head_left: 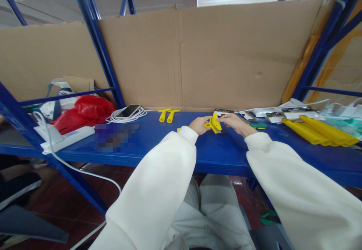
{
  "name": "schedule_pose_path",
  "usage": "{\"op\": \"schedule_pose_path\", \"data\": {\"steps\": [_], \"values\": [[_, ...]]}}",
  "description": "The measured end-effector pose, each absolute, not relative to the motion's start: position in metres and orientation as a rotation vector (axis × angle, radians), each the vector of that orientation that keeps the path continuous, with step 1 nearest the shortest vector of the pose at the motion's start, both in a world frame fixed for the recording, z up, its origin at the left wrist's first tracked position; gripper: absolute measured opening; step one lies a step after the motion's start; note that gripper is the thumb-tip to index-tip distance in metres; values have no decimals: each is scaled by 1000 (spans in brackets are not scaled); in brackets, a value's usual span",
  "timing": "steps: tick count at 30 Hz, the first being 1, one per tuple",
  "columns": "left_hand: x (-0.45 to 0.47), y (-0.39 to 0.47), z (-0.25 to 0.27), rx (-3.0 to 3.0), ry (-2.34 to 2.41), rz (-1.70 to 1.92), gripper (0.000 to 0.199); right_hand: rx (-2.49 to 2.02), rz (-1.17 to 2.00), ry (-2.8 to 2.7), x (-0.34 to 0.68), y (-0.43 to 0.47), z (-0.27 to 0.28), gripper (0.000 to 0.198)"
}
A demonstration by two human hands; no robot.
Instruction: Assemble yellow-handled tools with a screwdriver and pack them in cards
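Observation:
Both my hands are at a small yellow plastic piece (pixel 216 123) with an angular, forked shape, just above the blue worktop (pixel 158 138). My left hand (pixel 200 125) grips its left side with closed fingers. From the other side, my right hand (pixel 234 123) has its fingertips pinched at the piece's upper right edge. A small yellow bit shows beside my left wrist, mostly covered by the sleeve. Two yellow T-shaped handles (pixel 170 116) lie at the back, left of my hands.
Several yellow tubes (pixel 319 131) lie at the right near packaged items (pixel 295 114). A green-and-yellow object (pixel 258 126) is by my right wrist. At left are a coiled white cable (pixel 114 118), phone (pixel 129 111), red bag (pixel 85 112) and power strip (pixel 70 138). Cardboard (pixel 215 61) stands behind.

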State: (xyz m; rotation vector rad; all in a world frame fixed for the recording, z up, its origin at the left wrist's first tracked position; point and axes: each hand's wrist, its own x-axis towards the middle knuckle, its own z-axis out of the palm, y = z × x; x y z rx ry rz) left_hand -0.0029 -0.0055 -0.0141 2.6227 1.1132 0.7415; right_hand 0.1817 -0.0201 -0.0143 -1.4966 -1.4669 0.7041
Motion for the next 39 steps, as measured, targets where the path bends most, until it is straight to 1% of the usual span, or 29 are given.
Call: {"op": "schedule_pose_path", "data": {"steps": [6,13,21,27,39], "values": [[-2,-4,-15,2625,1103,750,60,-1500,690,-1489,184,-18,-17,21],[-3,0,-18,2667,1075,759,60,-1481,657,-1533,186,-15,-20,34],[-2,-4,-16,2657,1128,731,60,-1490,662,-1530,184,-18,-18,33],[-2,-5,-15,2664,1142,741,59,-1486,683,-1531,181,-20,-17,36],[-2,-2,-17,2621,1130,772,60,-1477,621,-1481,175,-24,-15,22]]}}
